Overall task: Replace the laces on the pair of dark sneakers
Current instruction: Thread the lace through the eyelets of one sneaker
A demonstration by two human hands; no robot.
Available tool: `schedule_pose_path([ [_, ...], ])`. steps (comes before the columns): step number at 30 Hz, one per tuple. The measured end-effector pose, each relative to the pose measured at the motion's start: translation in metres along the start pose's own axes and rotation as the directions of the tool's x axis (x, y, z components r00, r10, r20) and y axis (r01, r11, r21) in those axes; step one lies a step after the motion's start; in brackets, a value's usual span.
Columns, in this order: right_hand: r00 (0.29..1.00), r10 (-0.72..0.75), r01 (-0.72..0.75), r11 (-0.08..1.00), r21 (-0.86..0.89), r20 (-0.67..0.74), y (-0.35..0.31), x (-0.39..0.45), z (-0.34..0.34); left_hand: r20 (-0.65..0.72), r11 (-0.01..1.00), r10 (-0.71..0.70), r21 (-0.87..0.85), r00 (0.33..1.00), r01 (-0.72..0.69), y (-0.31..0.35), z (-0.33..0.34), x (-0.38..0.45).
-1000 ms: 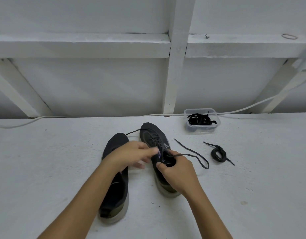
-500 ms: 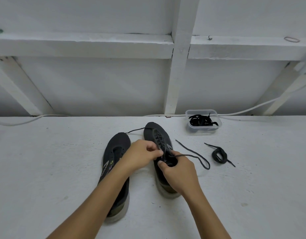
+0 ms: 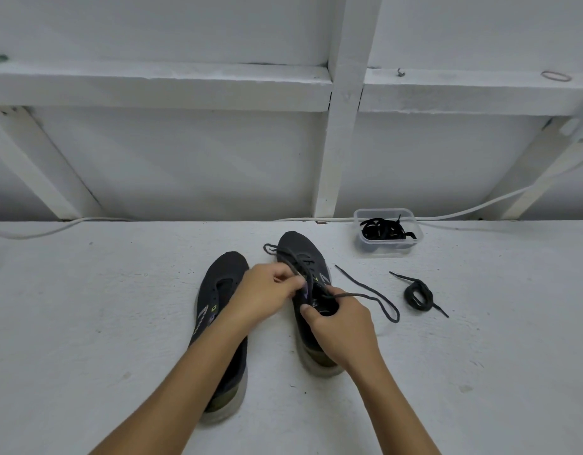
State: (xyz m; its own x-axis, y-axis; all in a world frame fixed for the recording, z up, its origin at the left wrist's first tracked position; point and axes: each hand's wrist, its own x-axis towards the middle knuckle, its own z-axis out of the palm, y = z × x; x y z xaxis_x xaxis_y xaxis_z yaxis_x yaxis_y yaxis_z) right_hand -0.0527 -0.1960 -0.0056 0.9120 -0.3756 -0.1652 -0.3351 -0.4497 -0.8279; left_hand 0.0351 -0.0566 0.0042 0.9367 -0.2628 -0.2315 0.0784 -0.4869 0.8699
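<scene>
Two dark knit sneakers with pale soles stand side by side on the white painted surface (image 3: pixel 86 323): the unlaced left sneaker (image 3: pixel 223 310) shows a small yellow-green mark and pale lettering too blurred to read. Over the right sneaker (image 3: pixel 305 257), the left hand (image 3: pixel 264 295) pinches one run of the dark lace (image 3: pixel 365 293) with curled fingers. The right hand (image 3: pixel 341 323) grips the lace's other run at the collar, while a coiled black lace (image 3: pixel 418 295) and a clear plastic tub of black laces (image 3: pixel 387 233) sit well to the right.

A rough white-painted tabletop (image 3: pixel 86 323) fills the lower half of the frame. Behind it, across the upper half, stands a white wall (image 3: pixel 185 165) framed by white wooden beams (image 3: pixel 342 126). A thin white cable (image 3: pixel 500 201) trails along the tabletop's back edge. The light is soft and even.
</scene>
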Motion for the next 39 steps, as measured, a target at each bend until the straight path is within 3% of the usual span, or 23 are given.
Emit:
schedule_pose_path([
  [3, 1.0, 0.003, -0.003, 1.0, 0.001, 0.008, 0.0, 0.001, 0.0, -0.343, 0.969, -0.125, -0.245, 0.931, 0.04, 0.001, -0.012, 0.007],
  [4, 1.0, 0.006, -0.006, 1.0, 0.001, 0.007, 0.001, 0.001, 0.001, -0.379, 0.935, -0.189, -0.352, 0.906, 0.048, 0.0, -0.018, 0.007],
  [6, 1.0, 0.017, -0.017, 1.0, -0.007, 0.002, 0.001, 0.001, 0.001, -0.254, 0.898, -0.213, -0.431, 0.943, 0.087, -0.002, -0.02, 0.005],
  [8, 1.0, 0.012, -0.012, 1.0, -0.012, -0.003, 0.001, 0.0, 0.001, 0.029, 0.943, -0.13, -0.307, 0.991, 0.132, -0.006, -0.013, 0.0],
  [9, 1.0, 0.005, -0.005, 1.0, -0.013, -0.004, 0.0, 0.0, 0.001, 0.152, 0.968, -0.09, -0.22, 0.984, 0.122, -0.006, -0.009, -0.004],
  [10, 1.0, 0.001, -0.001, 1.0, -0.011, -0.004, 0.0, -0.001, 0.001, 0.224, 0.984, -0.053, -0.154, 0.973, 0.089, -0.006, -0.006, -0.006],
  [12, 1.0, -0.002, 0.002, 1.0, -0.004, -0.001, -0.002, -0.002, 0.0, 0.241, 0.996, 0.028, -0.084, 0.97, -0.008, -0.007, -0.002, -0.006],
  [14, 1.0, 0.003, -0.003, 1.0, 0.001, -0.008, -0.002, -0.002, 0.0, 0.151, 0.995, 0.092, 0.011, 0.984, -0.094, -0.004, 0.0, -0.002],
  [16, 1.0, 0.016, -0.016, 1.0, 0.004, -0.016, -0.002, -0.002, 0.001, -0.042, 0.993, 0.11, 0.041, 0.993, -0.109, 0.0, -0.002, 0.0],
  [18, 0.999, 0.03, -0.03, 1.0, 0.006, -0.01, -0.002, 0.0, 0.001, -0.279, 0.982, 0.012, -0.176, 0.96, -0.063, 0.004, -0.009, 0.004],
  [20, 0.999, 0.032, -0.032, 0.999, 0.007, -0.006, 0.0, 0.0, 0.001, -0.346, 0.937, -0.085, -0.347, 0.934, -0.044, 0.005, -0.02, 0.007],
  [21, 1.0, 0.031, -0.031, 1.0, 0.002, -0.004, 0.0, 0.0, 0.001, -0.267, 0.947, -0.079, -0.32, 0.96, -0.011, 0.004, -0.024, 0.006],
  [23, 1.0, 0.029, -0.029, 0.999, -0.012, -0.006, -0.001, 0.0, 0.001, 0.048, 0.982, -0.057, -0.175, 0.997, 0.065, 0.001, -0.022, 0.002],
  [25, 1.0, 0.022, -0.023, 1.0, -0.011, -0.006, -0.002, 0.0, 0.0, 0.28, 0.997, -0.059, -0.028, 0.958, 0.07, 0.001, -0.015, -0.006],
  [26, 1.0, 0.022, -0.022, 1.0, -0.007, -0.006, -0.004, -0.001, 0.0, 0.312, 0.998, -0.053, 0.001, 0.949, 0.056, 0.001, -0.012, -0.007],
  [31, 1.0, 0.019, -0.019, 1.0, -0.012, 0.007, -0.004, -0.002, -0.001, 0.184, 0.999, -0.006, 0.047, 0.983, -0.003, 0.005, -0.008, -0.003],
  [36, 1.0, 0.02, -0.02, 1.0, -0.009, 0.018, -0.002, 0.0, -0.001, 0.269, 0.992, -0.121, 0.005, 0.956, 0.124, 0.013, -0.009, 0.0],
  [39, 1.0, 0.029, -0.029, 1.0, -0.001, 0.01, -0.002, -0.001, -0.001, 0.223, 0.995, -0.1, 0.04, 0.97, 0.093, 0.012, -0.008, 0.001],
])
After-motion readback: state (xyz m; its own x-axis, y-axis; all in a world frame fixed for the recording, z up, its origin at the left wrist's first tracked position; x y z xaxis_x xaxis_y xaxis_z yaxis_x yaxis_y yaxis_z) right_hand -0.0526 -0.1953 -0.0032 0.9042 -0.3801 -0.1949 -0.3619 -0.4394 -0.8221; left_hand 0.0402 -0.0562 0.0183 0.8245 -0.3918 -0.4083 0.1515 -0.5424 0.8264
